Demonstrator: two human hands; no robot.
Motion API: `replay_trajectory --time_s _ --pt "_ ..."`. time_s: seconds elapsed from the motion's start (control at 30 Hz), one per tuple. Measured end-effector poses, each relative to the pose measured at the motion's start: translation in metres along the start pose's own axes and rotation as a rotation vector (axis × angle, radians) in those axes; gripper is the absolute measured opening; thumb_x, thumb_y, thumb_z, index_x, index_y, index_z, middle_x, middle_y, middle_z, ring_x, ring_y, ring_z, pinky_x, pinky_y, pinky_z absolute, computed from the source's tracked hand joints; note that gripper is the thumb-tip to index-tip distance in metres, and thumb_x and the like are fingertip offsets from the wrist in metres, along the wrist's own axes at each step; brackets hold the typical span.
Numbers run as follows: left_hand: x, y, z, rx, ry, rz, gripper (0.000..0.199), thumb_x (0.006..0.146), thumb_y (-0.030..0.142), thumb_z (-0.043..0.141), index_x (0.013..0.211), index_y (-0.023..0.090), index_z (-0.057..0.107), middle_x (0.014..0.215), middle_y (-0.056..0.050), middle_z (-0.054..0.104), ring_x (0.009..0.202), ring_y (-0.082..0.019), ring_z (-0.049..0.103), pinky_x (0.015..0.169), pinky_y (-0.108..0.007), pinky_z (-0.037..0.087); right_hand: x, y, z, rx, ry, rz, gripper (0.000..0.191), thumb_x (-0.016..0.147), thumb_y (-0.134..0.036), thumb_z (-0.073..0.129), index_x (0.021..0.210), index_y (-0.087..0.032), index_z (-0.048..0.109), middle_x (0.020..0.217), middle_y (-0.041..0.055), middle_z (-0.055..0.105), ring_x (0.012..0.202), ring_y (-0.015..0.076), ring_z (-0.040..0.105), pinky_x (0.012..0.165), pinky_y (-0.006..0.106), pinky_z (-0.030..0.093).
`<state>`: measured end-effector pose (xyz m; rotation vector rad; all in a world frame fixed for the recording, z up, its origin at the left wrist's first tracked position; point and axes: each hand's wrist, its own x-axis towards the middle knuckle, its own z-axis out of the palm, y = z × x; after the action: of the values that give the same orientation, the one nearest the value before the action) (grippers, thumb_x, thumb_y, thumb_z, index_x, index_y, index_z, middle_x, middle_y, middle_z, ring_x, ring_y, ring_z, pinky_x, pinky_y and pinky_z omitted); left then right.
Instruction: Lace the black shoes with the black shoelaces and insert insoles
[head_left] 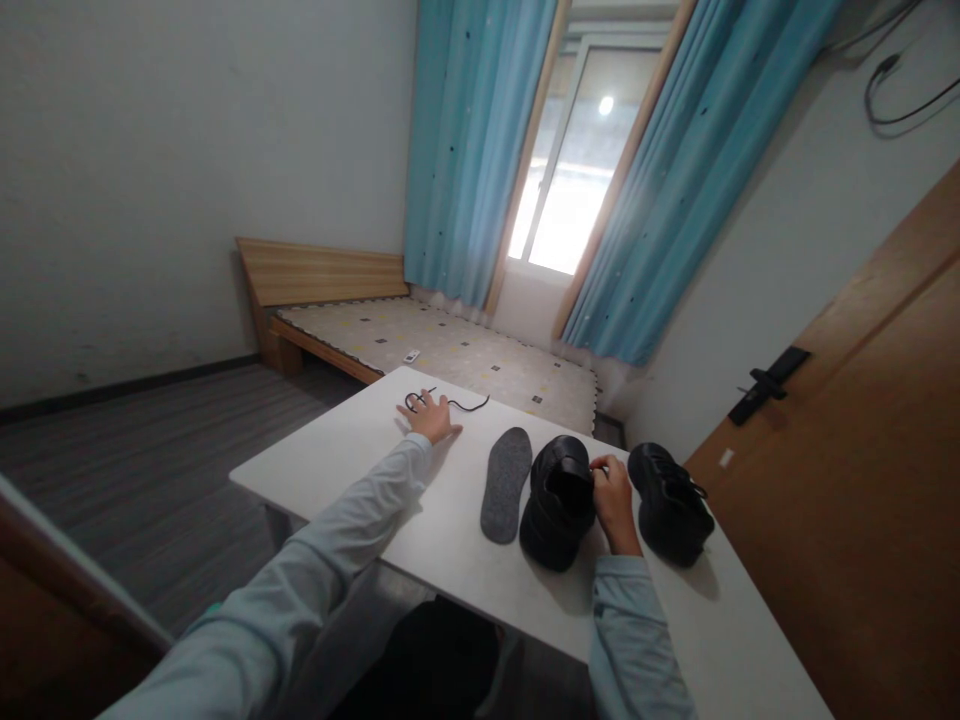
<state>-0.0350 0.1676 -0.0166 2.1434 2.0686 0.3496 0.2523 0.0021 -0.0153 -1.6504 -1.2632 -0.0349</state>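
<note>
A black shoelace point(471, 406) lies curled on the white table. My left hand point(430, 418) rests over its looped end, fingers spread and touching the tabletop. Beside the grey insole point(506, 485) stands a black shoe point(553, 520), with its opening facing up. At that shoe's right side is my right hand point(615, 502), its thumb and fingers pinched on the upper near the opening; exactly what part they grip is too small to tell. A second black shoe point(673, 508), with its lace in place, sits to the right of my right hand.
The white table point(322, 465) ends close to my body. Behind it is a bed point(465, 345) with a small white object point(411, 356) on its mattress. A wooden door point(847, 480) stands at the right, and blue curtains point(480, 150) hang by the window.
</note>
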Motion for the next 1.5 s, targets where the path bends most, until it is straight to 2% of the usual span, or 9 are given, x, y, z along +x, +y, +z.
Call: replay_trajectory --time_s 0.1,0.3,0.37,0.5,0.77,0.97,1.1,1.27,1.5 --pt "0.001 -0.004 0.002 0.021 0.105 -0.012 0.077 0.072 0.055 0.061 0.135 0.017 0.038 0.15 -0.025 0.012 0.134 -0.048 0.014 0.096 -0.07 0.018 0.0 -0.003 -0.001 0.009 -0.014 -0.001 0.01 0.065 -0.026 0.04 0.068 -0.023 0.049 0.076 0.0049 0.052 0.08 0.0238 0.049 0.079 0.036 0.037" --pt "0.006 -0.015 -0.006 0.027 0.348 -0.043 0.062 0.076 0.039 0.062 0.131 0.019 0.042 0.147 -0.02 0.023 0.125 -0.038 0.033 0.093 -0.05 0.036 0.0 -0.004 0.0 0.015 -0.027 -0.005 0.013 0.066 -0.026 0.04 0.07 -0.022 0.052 0.08 0.0059 0.053 0.085 0.0248 0.05 0.083 0.038 0.038" --pt "0.009 -0.02 -0.005 0.01 0.314 -0.088 0.06 0.077 0.04 0.06 0.13 0.018 0.042 0.142 -0.022 0.031 0.123 -0.038 0.035 0.092 -0.051 0.035 0.0 -0.003 0.0 0.021 -0.028 -0.004 0.013 0.066 -0.027 0.041 0.069 -0.022 0.053 0.081 0.0062 0.053 0.085 0.0249 0.051 0.083 0.039 0.038" --pt "0.012 -0.025 0.0 -0.012 0.109 -0.092 0.047 0.081 0.045 0.051 0.118 0.018 0.052 0.125 -0.02 0.051 0.12 -0.038 0.038 0.093 -0.055 0.033 0.001 -0.002 0.001 0.02 -0.03 0.011 0.015 0.065 -0.027 0.041 0.068 -0.021 0.054 0.081 0.0069 0.053 0.085 0.0253 0.051 0.085 0.039 0.039" --pt "0.003 -0.015 -0.009 -0.028 -0.002 0.197 0.041 0.076 0.017 0.055 0.116 0.02 0.051 0.111 -0.015 0.061 0.104 -0.029 0.057 0.085 -0.038 0.044 0.001 -0.003 0.001 0.023 -0.032 0.02 0.015 0.065 -0.027 0.041 0.068 -0.022 0.055 0.081 0.0063 0.053 0.085 0.0243 0.051 0.085 0.038 0.039" --pt "-0.008 0.007 -0.018 -0.152 -0.082 0.431 0.043 0.065 0.016 0.065 0.107 0.02 0.056 0.096 -0.008 0.068 0.094 -0.023 0.063 0.081 -0.029 0.047 0.002 -0.004 0.0 0.022 -0.027 0.018 0.014 0.065 -0.027 0.042 0.068 -0.022 0.055 0.08 0.0062 0.054 0.084 0.0241 0.051 0.084 0.038 0.039" --pt "-0.018 0.025 -0.023 -0.565 -0.26 0.587 0.037 0.068 0.015 0.06 0.104 0.019 0.054 0.084 -0.002 0.068 0.071 -0.014 0.064 0.066 -0.024 0.051 0.002 -0.004 0.001 0.014 -0.03 0.011 0.015 0.066 -0.026 0.042 0.068 -0.022 0.056 0.081 0.0062 0.054 0.084 0.0236 0.051 0.084 0.038 0.039" --pt "-0.033 0.044 -0.037 -1.138 -0.489 0.62 0.032 0.068 0.018 0.061 0.099 0.016 0.051 0.075 0.001 0.06 0.062 -0.01 0.059 0.059 -0.024 0.05 0.002 -0.003 0.002 0.01 -0.045 0.015 0.015 0.066 -0.027 0.041 0.069 -0.021 0.055 0.083 0.0067 0.054 0.086 0.0241 0.051 0.086 0.039 0.038" --pt "-0.039 0.062 -0.047 -1.55 -0.399 0.584 0.037 0.067 0.024 0.067 0.098 0.016 0.049 0.078 0.0 0.06 0.065 -0.008 0.056 0.059 -0.02 0.043 0.002 -0.001 0.004 0.01 -0.043 0.016 0.015 0.066 -0.026 0.042 0.069 -0.021 0.055 0.082 0.0065 0.054 0.086 0.024 0.051 0.086 0.039 0.038"
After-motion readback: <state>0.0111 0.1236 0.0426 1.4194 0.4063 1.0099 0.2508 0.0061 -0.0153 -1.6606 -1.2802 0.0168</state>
